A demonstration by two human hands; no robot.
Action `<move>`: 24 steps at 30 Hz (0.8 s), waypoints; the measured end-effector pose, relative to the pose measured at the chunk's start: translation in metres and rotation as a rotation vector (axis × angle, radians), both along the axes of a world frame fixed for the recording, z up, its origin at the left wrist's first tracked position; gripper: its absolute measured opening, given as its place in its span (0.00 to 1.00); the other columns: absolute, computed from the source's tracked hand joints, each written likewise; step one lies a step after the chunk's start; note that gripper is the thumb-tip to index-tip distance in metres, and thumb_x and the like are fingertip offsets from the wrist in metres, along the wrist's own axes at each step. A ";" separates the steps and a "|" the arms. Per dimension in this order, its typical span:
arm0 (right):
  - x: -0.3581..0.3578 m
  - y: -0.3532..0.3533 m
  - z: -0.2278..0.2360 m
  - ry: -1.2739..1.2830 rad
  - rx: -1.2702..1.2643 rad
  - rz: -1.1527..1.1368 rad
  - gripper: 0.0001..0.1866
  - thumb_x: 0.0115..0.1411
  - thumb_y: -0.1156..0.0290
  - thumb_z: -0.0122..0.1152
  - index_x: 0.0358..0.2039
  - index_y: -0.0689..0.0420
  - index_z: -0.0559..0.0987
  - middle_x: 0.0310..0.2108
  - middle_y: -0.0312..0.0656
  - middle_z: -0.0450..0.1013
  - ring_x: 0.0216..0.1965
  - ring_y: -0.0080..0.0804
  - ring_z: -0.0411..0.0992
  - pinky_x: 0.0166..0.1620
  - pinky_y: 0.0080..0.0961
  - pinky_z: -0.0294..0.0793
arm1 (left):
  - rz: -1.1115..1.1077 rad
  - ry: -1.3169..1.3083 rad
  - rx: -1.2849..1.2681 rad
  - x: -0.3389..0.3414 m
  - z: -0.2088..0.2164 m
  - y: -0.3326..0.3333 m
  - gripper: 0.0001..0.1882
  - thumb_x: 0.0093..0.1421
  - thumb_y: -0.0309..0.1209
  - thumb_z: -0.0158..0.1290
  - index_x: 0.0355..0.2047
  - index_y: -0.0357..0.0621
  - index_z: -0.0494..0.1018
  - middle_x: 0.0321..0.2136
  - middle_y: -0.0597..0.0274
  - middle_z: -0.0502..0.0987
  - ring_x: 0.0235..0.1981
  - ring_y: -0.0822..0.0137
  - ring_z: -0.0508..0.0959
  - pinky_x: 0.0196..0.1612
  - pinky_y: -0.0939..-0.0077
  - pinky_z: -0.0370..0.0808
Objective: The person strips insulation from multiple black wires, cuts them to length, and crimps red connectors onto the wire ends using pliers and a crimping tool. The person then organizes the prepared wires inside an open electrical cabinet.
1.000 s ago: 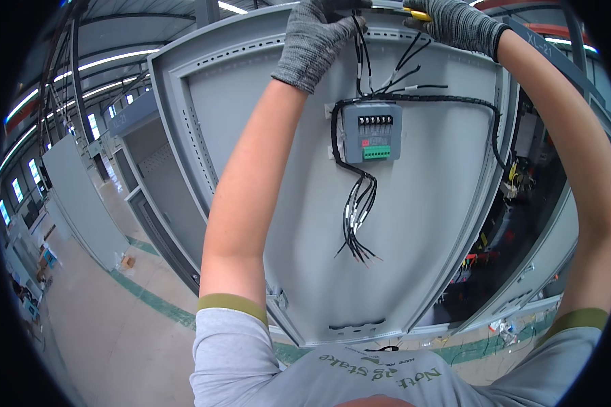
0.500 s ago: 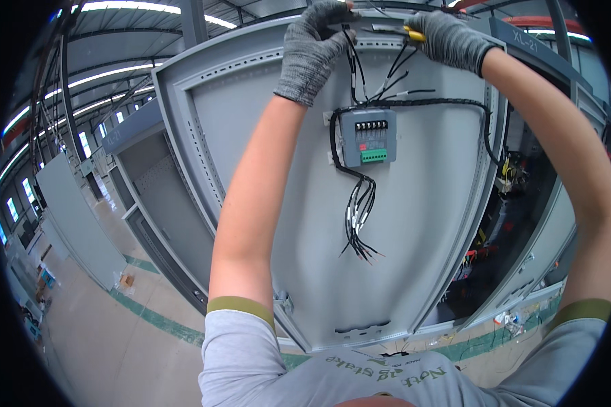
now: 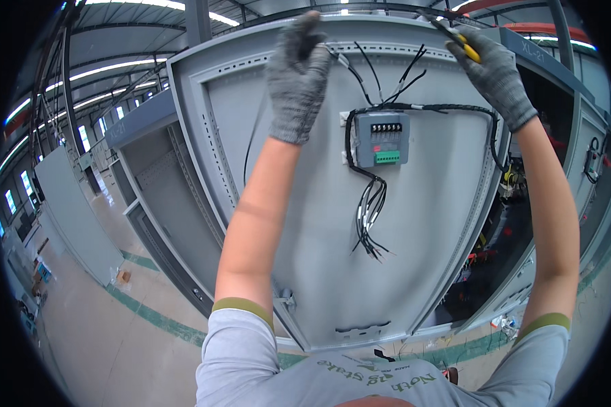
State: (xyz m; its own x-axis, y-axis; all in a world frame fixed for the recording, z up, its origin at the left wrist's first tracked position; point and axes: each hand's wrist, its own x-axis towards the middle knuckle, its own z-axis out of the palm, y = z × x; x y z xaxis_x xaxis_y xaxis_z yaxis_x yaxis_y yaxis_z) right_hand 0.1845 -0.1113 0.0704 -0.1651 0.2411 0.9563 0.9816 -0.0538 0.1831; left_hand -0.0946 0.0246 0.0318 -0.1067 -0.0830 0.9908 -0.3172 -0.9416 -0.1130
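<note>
My gloved left hand [image 3: 297, 78] is raised at the top left of a grey panel and smeared by motion. Beside its thumb is the end of a black wire [image 3: 349, 66]; whether the fingers grip it I cannot tell. A thin dark strand [image 3: 254, 132] hangs below this hand. My gloved right hand [image 3: 495, 78] is closed around yellow-handled pliers [image 3: 470, 51], their dark jaws pointing up and left. Between the hands, more black wires [image 3: 409, 76] fan upward from a wrapped wire harness [image 3: 448, 107], which bends around a grey module [image 3: 382, 139] with a green terminal block [image 3: 387, 157].
The grey door panel [image 3: 305, 224] has a slotted frame. Below the module hangs a bundle of black wires [image 3: 368, 217] with white sleeves. An open cabinet [image 3: 485, 271] with wiring stands at right. Another cabinet [image 3: 163, 176] is at left, over a floor with a green stripe [image 3: 159, 322].
My hands have moved apart: the left one shifted left and down, the right one right and down with the pliers. One wire leans farther left, and the thin strand now shows.
</note>
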 end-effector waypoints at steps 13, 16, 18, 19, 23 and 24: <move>0.008 -0.096 -0.356 1.012 0.008 0.421 0.06 0.64 0.69 0.57 0.41 0.54 0.72 0.30 0.30 0.67 0.31 0.15 0.64 0.33 0.13 0.66 | 0.541 0.502 -0.375 -0.133 -0.302 -0.059 0.10 0.58 0.26 0.54 0.41 0.45 0.70 0.36 0.56 0.77 0.38 0.60 0.77 0.40 0.68 0.74; -0.021 -0.104 -0.446 1.431 -0.165 0.431 0.07 0.64 0.69 0.58 0.38 0.56 0.71 0.26 0.29 0.65 0.23 0.14 0.61 0.25 0.14 0.63 | 0.499 0.989 -0.165 -0.129 -0.392 -0.060 0.15 0.52 0.22 0.55 0.41 0.45 0.74 0.38 0.53 0.78 0.37 0.53 0.79 0.39 0.64 0.76; -0.039 -0.109 -0.496 1.642 -0.210 0.460 0.10 0.63 0.64 0.59 0.31 0.55 0.70 0.19 0.30 0.64 0.17 0.16 0.61 0.22 0.18 0.63 | 0.426 0.982 -0.455 -0.126 -0.417 -0.060 0.14 0.53 0.22 0.54 0.42 0.43 0.74 0.38 0.53 0.77 0.39 0.52 0.77 0.41 0.62 0.75; -0.041 -0.113 -0.525 1.697 -0.311 0.452 0.11 0.62 0.63 0.59 0.30 0.55 0.69 0.17 0.31 0.64 0.17 0.18 0.63 0.21 0.18 0.64 | 0.396 0.974 -0.610 -0.124 -0.426 -0.068 0.14 0.53 0.22 0.54 0.42 0.43 0.74 0.38 0.53 0.77 0.40 0.51 0.77 0.42 0.61 0.75; -0.077 -0.102 -0.535 1.771 -0.481 0.435 0.12 0.60 0.64 0.62 0.32 0.59 0.72 0.18 0.31 0.65 0.17 0.18 0.64 0.20 0.18 0.65 | 0.454 0.629 -0.891 -0.084 -0.401 -0.075 0.08 0.59 0.20 0.51 0.40 0.40 0.74 0.36 0.57 0.77 0.39 0.64 0.78 0.44 0.72 0.74; -0.081 -0.097 -0.530 1.727 -0.539 0.449 0.12 0.60 0.65 0.62 0.35 0.60 0.72 0.20 0.31 0.65 0.18 0.17 0.63 0.21 0.18 0.65 | 0.395 0.549 -0.927 -0.072 -0.397 -0.076 0.08 0.60 0.21 0.51 0.40 0.39 0.74 0.36 0.58 0.77 0.39 0.67 0.77 0.45 0.73 0.73</move>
